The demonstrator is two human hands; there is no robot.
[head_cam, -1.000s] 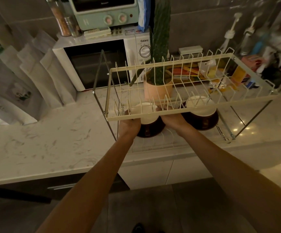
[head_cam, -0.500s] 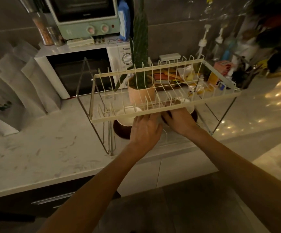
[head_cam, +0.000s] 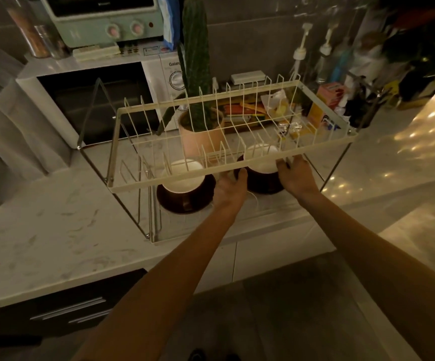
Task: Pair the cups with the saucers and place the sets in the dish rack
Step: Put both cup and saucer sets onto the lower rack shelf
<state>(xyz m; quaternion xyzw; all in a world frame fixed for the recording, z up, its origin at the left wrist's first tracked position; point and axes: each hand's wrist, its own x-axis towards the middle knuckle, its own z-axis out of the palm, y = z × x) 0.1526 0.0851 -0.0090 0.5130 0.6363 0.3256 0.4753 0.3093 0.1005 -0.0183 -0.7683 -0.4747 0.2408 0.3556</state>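
Reaching under the upper tier of the dish rack (head_cam: 203,184), both hands sit at the second cup-and-saucer set on the lower shelf. The left hand (head_cam: 230,190) cups the left edge of the dark saucer (head_cam: 263,184), fingers curled against its rim; the right hand (head_cam: 295,175) mirrors it on the right edge, fingers bent round the rim just under the rack's front rail. The white cup (head_cam: 260,162) sits on that saucer, partly hidden by the rail. Judgement: the two-handed hold from opposite sides keeps the cup from sliding while the set is seated or nudged on the wire shelf; whether the fingers actually pinch the saucer or only rest against it, I cannot tell. The first set, white cup (head_cam: 182,178) on dark saucer (head_cam: 185,198), stands free to the left on the same shelf, near the second but not touching it. Versus half a second ago: the left hand then lay flat between the two sets, right hand on top of the right-hand set; now both flank its saucer. A second ago both hands were at the left set. Both sets appear racked; task looks nearly done.
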